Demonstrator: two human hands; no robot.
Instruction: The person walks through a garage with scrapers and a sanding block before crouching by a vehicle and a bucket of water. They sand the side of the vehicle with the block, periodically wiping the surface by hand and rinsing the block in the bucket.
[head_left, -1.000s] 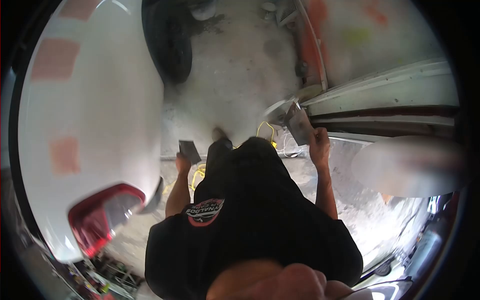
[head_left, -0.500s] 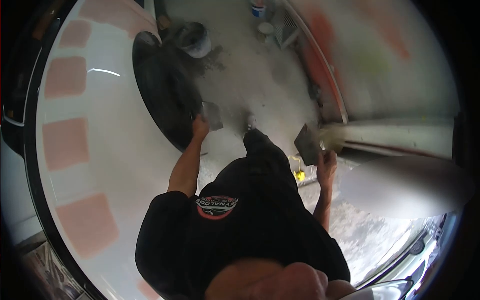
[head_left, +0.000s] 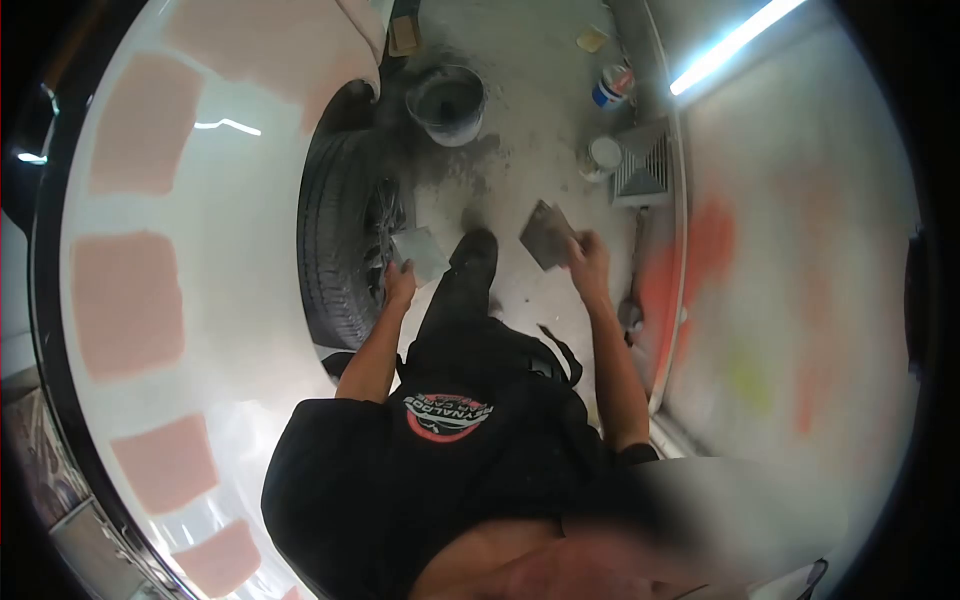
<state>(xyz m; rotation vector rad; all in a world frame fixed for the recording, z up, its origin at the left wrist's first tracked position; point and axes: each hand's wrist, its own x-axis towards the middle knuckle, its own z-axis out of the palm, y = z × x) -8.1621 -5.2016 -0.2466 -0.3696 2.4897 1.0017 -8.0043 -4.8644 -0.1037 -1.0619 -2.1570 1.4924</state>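
Observation:
My left hand (head_left: 400,285) pinches a thin, pale grey square sheet (head_left: 421,254) by its lower edge, close to the car's wheel (head_left: 385,225). My right hand (head_left: 590,262) grips the corner of a dark grey square sheet of sandpaper (head_left: 547,236), held out over the floor. The two sheets are apart, with my shoe (head_left: 474,250) below and between them. On my left, the white car body (head_left: 240,270) carries several pinkish, roughly square patches (head_left: 130,305). Its black tyre (head_left: 335,240) shows under the wheel arch.
A bucket (head_left: 465,130) of dark liquid stands ahead on the wet-stained floor (head_left: 530,110). Further right are a white tub (head_left: 603,155), a blue-and-white can (head_left: 612,88) and a vent grille (head_left: 643,165). A paint-marked wall (head_left: 760,280) rises on my right.
My view has swung to the right, and I have stepped toward the bucket. Both hands still hold their sheets; the right one has come inward, nearer the left. The wheel shows more fully.

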